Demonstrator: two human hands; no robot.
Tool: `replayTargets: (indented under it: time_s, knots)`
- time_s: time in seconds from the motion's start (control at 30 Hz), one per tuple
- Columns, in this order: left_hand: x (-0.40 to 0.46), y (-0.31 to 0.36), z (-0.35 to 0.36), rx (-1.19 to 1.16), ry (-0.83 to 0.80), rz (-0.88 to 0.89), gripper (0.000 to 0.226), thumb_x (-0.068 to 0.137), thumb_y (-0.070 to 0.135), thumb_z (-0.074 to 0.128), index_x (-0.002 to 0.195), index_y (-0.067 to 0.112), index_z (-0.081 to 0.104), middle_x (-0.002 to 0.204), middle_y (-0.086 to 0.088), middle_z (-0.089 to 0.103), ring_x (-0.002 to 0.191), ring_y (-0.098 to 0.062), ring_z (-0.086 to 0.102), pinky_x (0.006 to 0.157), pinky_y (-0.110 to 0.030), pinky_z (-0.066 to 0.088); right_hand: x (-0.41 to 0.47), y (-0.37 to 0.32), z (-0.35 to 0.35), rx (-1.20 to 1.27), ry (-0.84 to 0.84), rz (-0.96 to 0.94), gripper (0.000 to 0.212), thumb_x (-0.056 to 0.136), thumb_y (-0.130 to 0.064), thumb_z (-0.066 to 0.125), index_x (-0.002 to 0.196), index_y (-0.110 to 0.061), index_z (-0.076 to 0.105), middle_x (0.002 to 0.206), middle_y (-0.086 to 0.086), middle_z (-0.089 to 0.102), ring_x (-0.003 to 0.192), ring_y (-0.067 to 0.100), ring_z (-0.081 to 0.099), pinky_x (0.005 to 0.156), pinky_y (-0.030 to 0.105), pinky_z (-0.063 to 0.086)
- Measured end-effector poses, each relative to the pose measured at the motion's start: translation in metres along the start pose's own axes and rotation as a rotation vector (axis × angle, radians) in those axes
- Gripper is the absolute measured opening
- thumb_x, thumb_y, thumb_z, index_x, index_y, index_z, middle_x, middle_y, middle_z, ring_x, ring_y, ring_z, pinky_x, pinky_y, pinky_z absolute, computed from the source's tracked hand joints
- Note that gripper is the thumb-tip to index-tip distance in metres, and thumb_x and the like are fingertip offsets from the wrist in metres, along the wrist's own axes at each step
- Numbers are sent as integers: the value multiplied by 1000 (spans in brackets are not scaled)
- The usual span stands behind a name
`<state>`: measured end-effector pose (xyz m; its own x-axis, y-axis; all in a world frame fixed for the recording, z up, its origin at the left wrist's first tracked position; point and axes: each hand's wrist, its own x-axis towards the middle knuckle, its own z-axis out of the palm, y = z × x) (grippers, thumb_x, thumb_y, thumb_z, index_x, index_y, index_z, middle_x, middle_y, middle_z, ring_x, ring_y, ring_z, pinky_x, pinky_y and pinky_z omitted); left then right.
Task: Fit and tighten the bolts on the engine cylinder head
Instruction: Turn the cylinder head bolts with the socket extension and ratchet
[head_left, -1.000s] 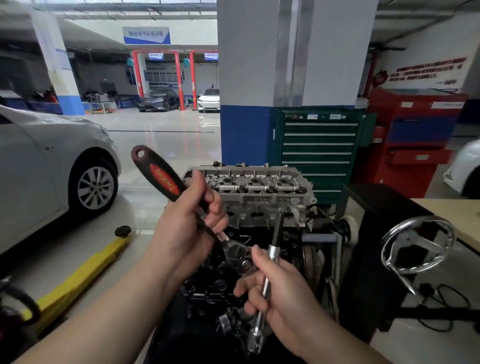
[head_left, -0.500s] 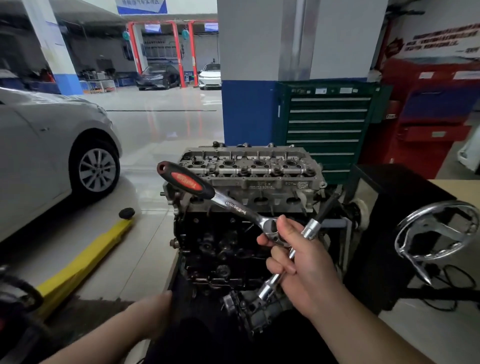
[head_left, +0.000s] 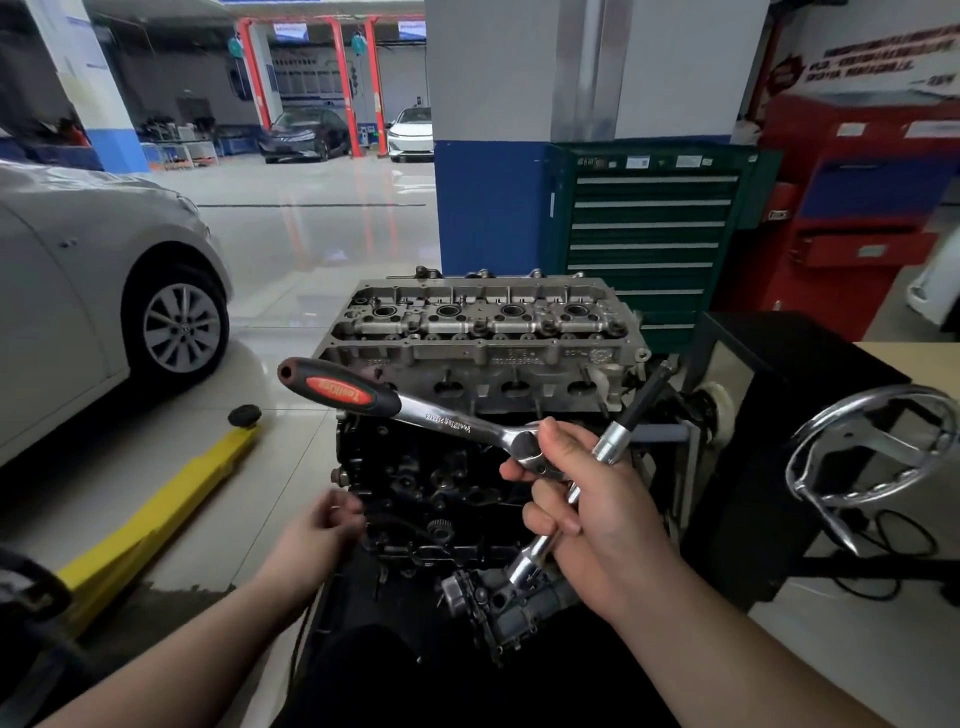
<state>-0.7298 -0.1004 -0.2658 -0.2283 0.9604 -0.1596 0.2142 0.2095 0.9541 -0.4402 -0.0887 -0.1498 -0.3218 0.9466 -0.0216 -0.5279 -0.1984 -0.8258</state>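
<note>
A: What is hard to make out here?

B: The left hand (head_left: 317, 535), low and left of centre, is smeared by motion. Its fingers look loosely curled beside the black engine block (head_left: 431, 483), but I cannot tell whether they pinch anything. The lower end of the chrome extension bar (head_left: 597, 467) runs behind the right hand (head_left: 597, 519), and the arms are cut off by the bottom edge.

A: And the right hand?

B: It grips two tools at once, just right of centre. Its fingers wrap the polished steel head of the ratchet wrench with a black and red rubber handle (head_left: 395, 405), which slants up toward the left. The same fist holds the extension bar, whose dark tip points to the upper right.

A: Where is the part to be bolted?

B: The grey cast-aluminium cylinder head (head_left: 483, 332) sits atop the block at the centre of the frame, above both hands. It is rough and dull, with four round wells in a row and many small holes along its top face. Whether bolts sit in them I cannot tell.

A: Around it?

B: A green steel drawer cabinet (head_left: 649, 234) behind, a white car (head_left: 78, 291) at left, a yellow bar (head_left: 156, 519) on the glossy tiled floor (head_left: 311, 234), and a chrome handwheel (head_left: 872, 447) at right.
</note>
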Motion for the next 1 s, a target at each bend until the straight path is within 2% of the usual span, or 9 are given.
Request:
replayTargets:
  time_s: [0.1, 0.2, 0.27, 0.33, 0.4, 0.5, 0.77, 0.9, 1.0]
  knots:
    - [-23, 68, 16, 486, -591, 14, 22, 94, -10, 59, 107, 7, 62, 84, -3, 74, 77, -16, 65, 72, -30, 51, -1, -12, -2, -50, 3, -32, 28, 86, -29, 75, 102, -6, 72, 101, 30, 68, 43, 6, 50, 45, 24, 34]
    - [-62, 117, 10, 1076, -887, 95, 17, 98, 46, 65, 109, 34, 68, 101, 18, 73, 97, -3, 68, 92, -26, 54, -1, -29, -6, -171, 13, -92, 26, 83, -33, 78, 101, -14, 75, 84, 28, 66, 43, 11, 49, 44, 26, 37]
    - [-89, 131, 15, 1435, -600, 509, 25, 96, 61, 52, 105, 38, 60, 96, 16, 67, 94, -7, 67, 84, -33, 58, -2, -40, -7, -290, 12, -142, 19, 85, -33, 80, 97, -18, 77, 68, 16, 63, 54, 16, 60, 45, 26, 40]
    - [-116, 152, 27, 1205, -270, 1070, 20, 98, 62, 52, 98, 42, 56, 91, 19, 59, 88, 0, 61, 72, -28, 55, -1, -46, -3, -415, 29, -202, 16, 85, -32, 81, 92, -18, 77, 59, 6, 63, 55, 18, 62, 45, 27, 42]
    - [-121, 168, 38, 861, -79, 1253, 23, 99, 63, 56, 108, 42, 57, 98, 23, 56, 93, 0, 57, 78, -24, 50, -1, -47, 7, -493, 25, -240, 19, 82, -34, 81, 89, -16, 76, 59, 2, 64, 48, 13, 58, 44, 27, 41]
    - [-98, 192, 43, 782, -14, 870, 44, 99, 76, 38, 117, 39, 55, 102, 22, 60, 93, -2, 59, 81, -27, 49, -6, -45, 27, -541, -71, -259, 22, 84, -35, 79, 89, -14, 76, 59, 1, 59, 40, 9, 48, 43, 28, 39]
    - [-82, 175, 53, -259, -322, 150, 58, 92, 70, 57, 94, 13, 64, 62, -10, 45, 42, -18, 32, 42, -23, 28, -3, -54, 45, -454, -96, -158, 46, 94, -61, 61, 103, -18, 75, 69, 15, 61, 44, 18, 46, 48, 32, 47]
    - [-88, 170, 45, -457, -447, 6, 65, 91, 80, 50, 89, 16, 59, 61, -5, 32, 41, -17, 22, 42, -24, 29, 7, -69, 34, -723, 3, -216, 62, 90, -83, 41, 97, -33, 78, 77, 3, 73, 69, 12, 67, 74, 39, 52]
    - [-93, 169, 41, -567, -538, -25, 66, 90, 83, 50, 85, 18, 59, 59, -2, 30, 39, -14, 22, 42, -23, 30, 12, -76, 25, -859, 30, -252, 69, 83, -89, 44, 90, -29, 77, 72, 2, 72, 50, 12, 58, 49, 27, 43]
